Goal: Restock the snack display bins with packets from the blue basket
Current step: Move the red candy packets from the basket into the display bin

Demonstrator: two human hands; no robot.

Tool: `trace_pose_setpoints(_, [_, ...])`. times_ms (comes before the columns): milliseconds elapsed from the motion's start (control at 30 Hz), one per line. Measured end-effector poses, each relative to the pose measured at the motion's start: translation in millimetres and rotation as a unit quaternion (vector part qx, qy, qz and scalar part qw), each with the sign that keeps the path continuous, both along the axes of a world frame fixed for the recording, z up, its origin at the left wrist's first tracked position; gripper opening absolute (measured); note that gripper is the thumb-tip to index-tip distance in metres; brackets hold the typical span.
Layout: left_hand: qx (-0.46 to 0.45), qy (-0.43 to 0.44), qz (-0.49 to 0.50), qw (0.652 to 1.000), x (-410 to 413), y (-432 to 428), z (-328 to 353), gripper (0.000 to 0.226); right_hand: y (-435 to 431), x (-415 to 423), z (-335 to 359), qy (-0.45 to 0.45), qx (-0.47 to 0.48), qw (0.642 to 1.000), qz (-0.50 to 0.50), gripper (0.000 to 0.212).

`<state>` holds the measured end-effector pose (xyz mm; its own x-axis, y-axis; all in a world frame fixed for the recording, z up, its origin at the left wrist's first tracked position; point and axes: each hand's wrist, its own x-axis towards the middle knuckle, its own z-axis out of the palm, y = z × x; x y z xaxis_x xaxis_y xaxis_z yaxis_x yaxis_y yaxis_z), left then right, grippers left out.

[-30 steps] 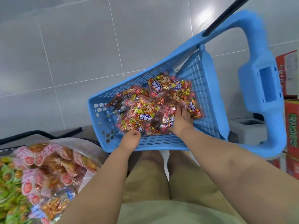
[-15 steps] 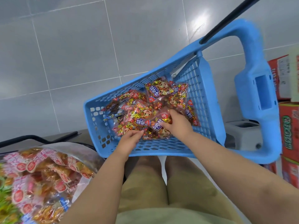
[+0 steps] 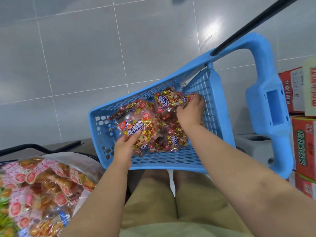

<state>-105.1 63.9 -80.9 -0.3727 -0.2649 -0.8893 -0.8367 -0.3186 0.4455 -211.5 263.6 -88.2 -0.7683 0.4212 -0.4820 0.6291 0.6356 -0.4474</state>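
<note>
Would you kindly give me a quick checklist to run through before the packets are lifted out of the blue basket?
1. The left-hand grip holds the front packet: ok, the thumb lies on its face.
2. The right-hand grip has the far packet: cannot tell, its fingertips are hidden past the packet's edge.
3. The other packets lie loose in the blue basket: ok, several sit between the hands.
4. Both held packets are above the basket walls: not ok, they are low inside it.
5. Room in the display bin: cannot tell, it is piled, blurred and partly out of view.
</note>
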Motion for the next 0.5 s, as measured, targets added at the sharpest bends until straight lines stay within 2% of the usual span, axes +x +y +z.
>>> trace_pose_setpoints(100, [-0.043,-0.023,0.01,0.999,4.9,-5.2,-0.8,0.029,-8.3,-4.7,-12.8,0.012,-0.086,0.996,-0.027,0.079])
trace_pose_setpoints(133, [-0.051,-0.028,0.008,0.998,5.9,-5.6,-0.8,0.03,-8.3,-4.2,-17.7,-0.011,-0.112,0.993,-0.038,0.073])
trace_pose_setpoints(167, [-0.055,-0.031,0.007,0.998,6.8,-5.1,-0.5,0.03,-6.3,-3.1,-23.6,-0.046,-0.113,0.992,-0.025,0.057])
trace_pose_setpoints(200, [-0.052,-0.032,0.007,0.998,6.9,-3.8,0.6,0.036,-3.6,-1.9,-26.6,-0.08,-0.087,0.993,0.003,0.038])
trace_pose_setpoints(233, [-0.04,-0.031,0.013,0.999,6.8,-3.0,1.0,0.043,-1.5,0.7,-27.0,-0.097,-0.059,0.993,0.026,0.028])
trace_pose_setpoints(267, [-0.028,-0.027,0.024,0.999,5.1,-2.0,3.0,0.047,0.1,3.9,-25.2,-0.095,-0.036,0.994,0.04,0.029])
trace_pose_setpoints(367, [0.0,-0.029,0.06,0.998,-0.8,-1.1,3.3,0.051,5.7,15.9,-6.5,-0.008,-0.014,0.999,0.036,0.032])
trace_pose_setpoints(500, [0.013,-0.04,0.047,0.998,-10.3,-0.1,7.9,0.025,18.7,35.9,37.0,0.124,-0.062,0.99,0.025,0.028])
